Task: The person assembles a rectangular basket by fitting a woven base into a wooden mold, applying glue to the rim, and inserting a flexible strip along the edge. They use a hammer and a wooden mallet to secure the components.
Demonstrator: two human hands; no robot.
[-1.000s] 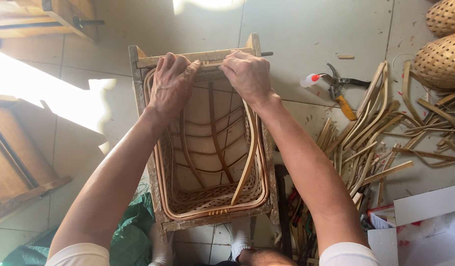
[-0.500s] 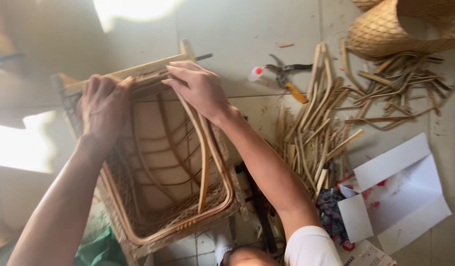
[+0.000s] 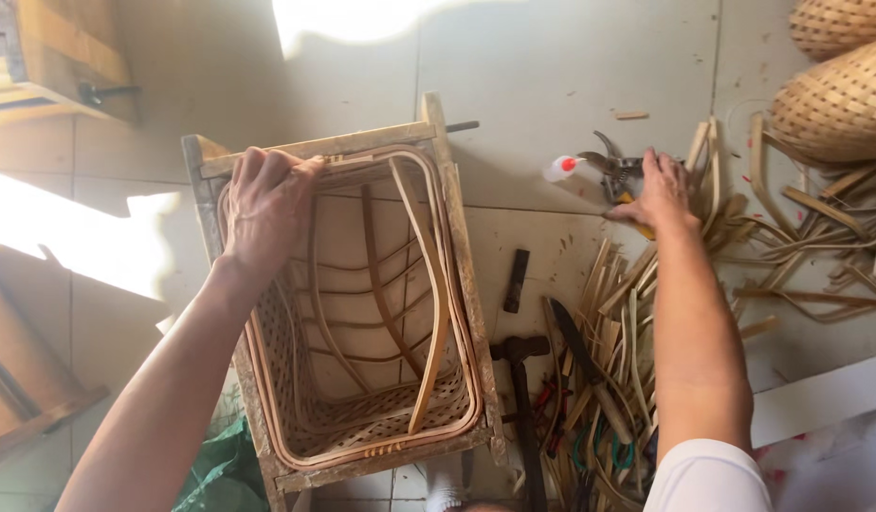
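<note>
Gripping the far rim of the woven basket (image 3: 362, 313), the left hand (image 3: 263, 213) has its fingers curled over the bent cane edge where it meets the wooden frame (image 3: 315, 147) around the basket. That arm runs straight up from the near left, wrist level. The right hand (image 3: 661, 190) lies palm down, far to the right, on the pruning shears (image 3: 613, 171) with yellow grips; whether its fingers have closed round them cannot be told. The shears lie on the tiled floor, just beside a heap of bamboo strips (image 3: 628, 322).

Half a second ago both hands were on the basket's far rim; since then the right hand has left it and crossed to the shears, while the left has stayed on.

A hammer (image 3: 523, 379) and a dark knife (image 3: 575, 341) lie between basket and strips. The shears' handles are hidden under the hand, and two round baskets (image 3: 836, 95) are cut off at the far right.
</note>
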